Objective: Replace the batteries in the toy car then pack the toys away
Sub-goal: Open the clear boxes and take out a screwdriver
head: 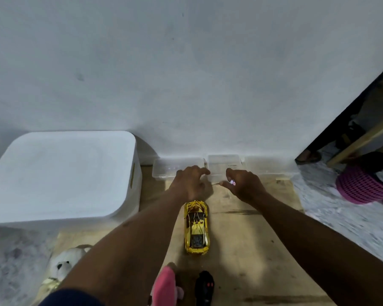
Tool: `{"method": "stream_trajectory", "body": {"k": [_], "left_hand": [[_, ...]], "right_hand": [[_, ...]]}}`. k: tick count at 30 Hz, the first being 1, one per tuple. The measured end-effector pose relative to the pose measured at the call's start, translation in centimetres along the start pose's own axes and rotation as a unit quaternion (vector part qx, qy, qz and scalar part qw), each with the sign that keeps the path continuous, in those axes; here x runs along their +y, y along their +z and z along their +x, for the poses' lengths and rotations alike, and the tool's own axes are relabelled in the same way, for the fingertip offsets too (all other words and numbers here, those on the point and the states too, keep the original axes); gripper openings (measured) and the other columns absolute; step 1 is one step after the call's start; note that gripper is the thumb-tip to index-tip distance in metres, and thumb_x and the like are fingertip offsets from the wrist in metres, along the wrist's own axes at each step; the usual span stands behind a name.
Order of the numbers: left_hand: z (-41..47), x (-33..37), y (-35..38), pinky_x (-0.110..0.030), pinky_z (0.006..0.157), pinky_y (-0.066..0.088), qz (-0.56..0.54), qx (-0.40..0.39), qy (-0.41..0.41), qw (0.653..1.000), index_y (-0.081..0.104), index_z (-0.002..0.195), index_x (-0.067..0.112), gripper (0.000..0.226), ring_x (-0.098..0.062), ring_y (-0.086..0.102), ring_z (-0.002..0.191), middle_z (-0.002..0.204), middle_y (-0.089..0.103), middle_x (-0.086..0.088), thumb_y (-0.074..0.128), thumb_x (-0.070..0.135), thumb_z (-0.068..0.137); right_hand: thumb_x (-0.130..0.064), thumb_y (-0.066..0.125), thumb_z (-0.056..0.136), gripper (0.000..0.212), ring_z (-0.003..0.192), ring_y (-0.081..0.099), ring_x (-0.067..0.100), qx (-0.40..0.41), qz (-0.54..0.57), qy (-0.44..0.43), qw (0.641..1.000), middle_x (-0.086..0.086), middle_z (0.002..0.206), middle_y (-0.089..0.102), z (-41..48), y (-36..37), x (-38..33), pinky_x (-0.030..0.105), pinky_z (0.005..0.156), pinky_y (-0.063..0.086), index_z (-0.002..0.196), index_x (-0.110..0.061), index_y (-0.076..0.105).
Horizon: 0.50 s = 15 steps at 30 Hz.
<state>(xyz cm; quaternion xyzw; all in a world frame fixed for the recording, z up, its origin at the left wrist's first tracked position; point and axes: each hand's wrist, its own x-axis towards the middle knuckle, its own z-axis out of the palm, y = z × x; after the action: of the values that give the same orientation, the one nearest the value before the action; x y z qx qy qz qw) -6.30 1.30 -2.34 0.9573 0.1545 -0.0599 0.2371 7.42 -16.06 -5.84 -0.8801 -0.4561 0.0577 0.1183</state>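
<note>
A shiny gold toy car (196, 228) stands on a wooden board (241, 239), nose toward me. Beyond it, my left hand (190, 182) hovers with loosely curled fingers at the edge of a clear plastic container (172, 171) and holds nothing I can see. My right hand (244, 184) pinches a small pink-and-white object (232, 182) in front of a second clear container (224, 165). What that object is I cannot make out. A black remote control (204, 288) lies near the bottom edge.
A large white lidded storage box (60, 173) sits at the left against the wall. A third clear container (270, 166) is at the right. A pink plush toy (165, 286) and a white plush bear (64, 261) lie near me. A pink basket (360, 186) stands far right.
</note>
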Motion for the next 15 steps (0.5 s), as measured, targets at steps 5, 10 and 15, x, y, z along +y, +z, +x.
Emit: {"method": "stream_trajectory", "body": {"k": [5,10,15], "left_hand": [[-4.1,-1.8,1.1,-0.047,0.098,0.046,-0.020,0.007,-0.020,1.000,0.057,0.131,0.027,0.043,-0.028,0.056,0.118,0.127,0.060,-0.004,0.057,0.027,0.089],[-5.7,-2.9,1.9,-0.046,0.098,0.047,-0.006,0.005,-0.037,0.999,0.057,0.130,0.029,0.040,-0.026,0.059,0.116,0.124,0.063,-0.002,0.058,0.031,0.090],[-5.0,-4.7,2.7,-0.042,0.091,0.051,-0.037,0.048,-0.041,0.997,0.058,0.128,0.024,0.035,-0.029,0.062,0.107,0.119,0.066,-0.008,0.053,0.028,0.094]], "right_hand": [[-0.047,0.053,0.097,0.037,0.082,0.064,0.030,-0.038,0.042,0.157,0.986,0.014,0.095,0.069,-4.6,1.6,-2.8,0.029,0.065,0.040,0.100,-0.011,0.061],[-0.062,0.044,0.095,0.053,0.089,0.067,0.025,-0.038,-0.022,0.178,0.983,0.009,0.101,0.071,-6.4,4.2,-3.8,0.028,0.068,0.040,0.104,-0.014,0.065],[-0.053,0.044,0.099,0.042,0.084,0.068,0.022,0.003,-0.049,0.137,0.989,0.003,0.095,0.072,-5.4,5.8,-2.6,0.027,0.065,0.039,0.105,-0.016,0.062]]}}
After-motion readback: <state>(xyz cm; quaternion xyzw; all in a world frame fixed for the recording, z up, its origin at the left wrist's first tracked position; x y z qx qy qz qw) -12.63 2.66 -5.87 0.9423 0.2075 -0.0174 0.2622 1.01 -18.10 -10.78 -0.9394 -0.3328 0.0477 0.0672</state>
